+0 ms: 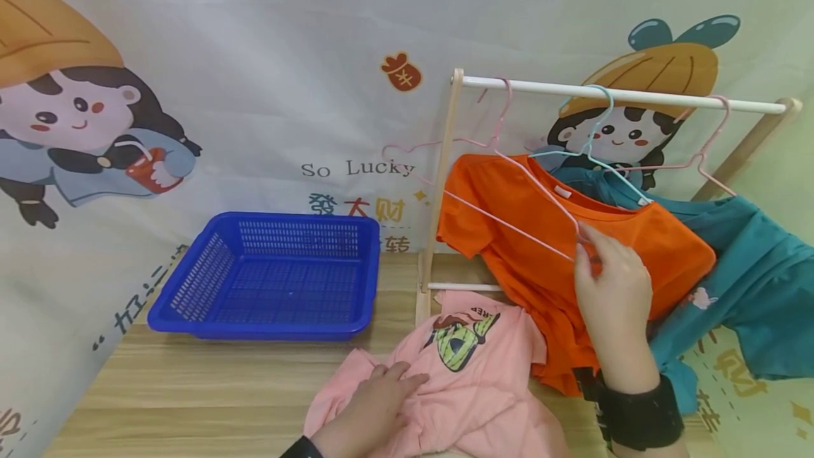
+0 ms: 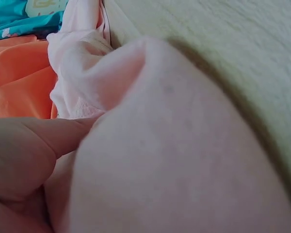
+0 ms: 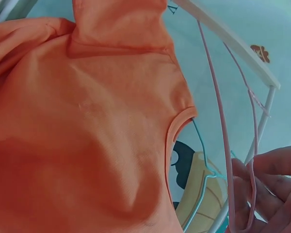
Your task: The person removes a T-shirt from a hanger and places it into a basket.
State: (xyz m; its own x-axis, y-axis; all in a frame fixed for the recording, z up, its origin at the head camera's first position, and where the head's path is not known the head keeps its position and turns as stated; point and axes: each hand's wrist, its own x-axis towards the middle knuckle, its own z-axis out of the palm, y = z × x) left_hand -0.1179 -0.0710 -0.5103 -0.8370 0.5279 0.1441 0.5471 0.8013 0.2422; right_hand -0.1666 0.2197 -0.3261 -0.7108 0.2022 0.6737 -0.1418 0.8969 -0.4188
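Observation:
My right hand (image 1: 613, 288) pinches one end of a pink clothes hanger (image 1: 498, 146), whose hook hangs over the rack's white rail. Thumb and fingers meet on the hanger's bend in the right wrist view, and nothing hangs on it. Down on the table, a crumpled pink T-shirt (image 1: 490, 401) with a green and yellow print lies under my left hand (image 1: 379, 401). The fingers of that hand rest spread on the cloth. Right behind the pink hanger, an orange T-shirt (image 1: 521, 225) hangs on a light blue hanger (image 1: 589, 150).
A teal T-shirt (image 1: 757, 260) hangs on another pink hanger (image 1: 702, 154) farther right. The wooden rack (image 1: 447, 161) with its white rail (image 1: 668, 97) stands against a printed cloth backdrop. Left of it, a blue plastic basket (image 1: 267, 333) stands on the wood-grain table (image 1: 210, 394).

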